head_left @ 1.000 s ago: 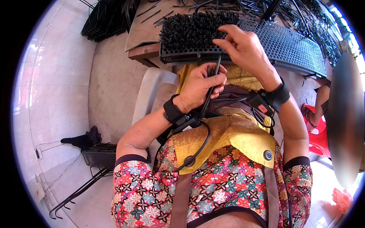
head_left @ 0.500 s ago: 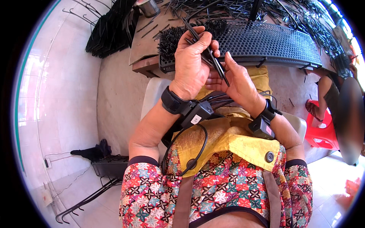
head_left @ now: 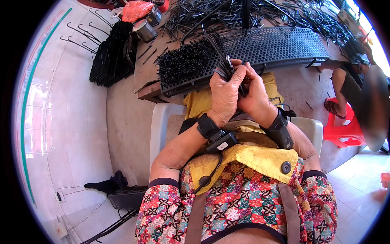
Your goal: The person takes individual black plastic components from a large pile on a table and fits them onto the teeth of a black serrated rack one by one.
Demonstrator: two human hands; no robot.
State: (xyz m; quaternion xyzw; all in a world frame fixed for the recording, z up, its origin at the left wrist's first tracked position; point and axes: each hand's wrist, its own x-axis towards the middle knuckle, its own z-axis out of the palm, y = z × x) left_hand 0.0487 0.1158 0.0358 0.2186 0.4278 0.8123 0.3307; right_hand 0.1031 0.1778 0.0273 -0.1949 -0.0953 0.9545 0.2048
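A small bundle of thin black rods [head_left: 226, 68] stands tilted between my two hands, with its upper ends spreading apart. My left hand [head_left: 224, 94] grips the bundle, thumb laid along it. My right hand [head_left: 256, 94] closes around the lower part from the other side, and the two hands touch. Palms and fingers hide the lower ends of the rods. Just beyond my hands lies a long black perforated rack [head_left: 280, 45]. Its left end is packed with a dense cluster of short upright black pieces [head_left: 183, 61].
Loose black rods [head_left: 227, 14] cover the table's far side. A metal can [head_left: 145, 31] and an orange-red plastic bag [head_left: 137, 11] sit at the far left. Hooked black racks [head_left: 111, 57] lean against the wall. At right a person sits near a red stool [head_left: 345, 128].
My hands have come together around the rods, which now point more upright. The right hand, open before, has closed on them. The view has shifted, showing more of the table's far left.
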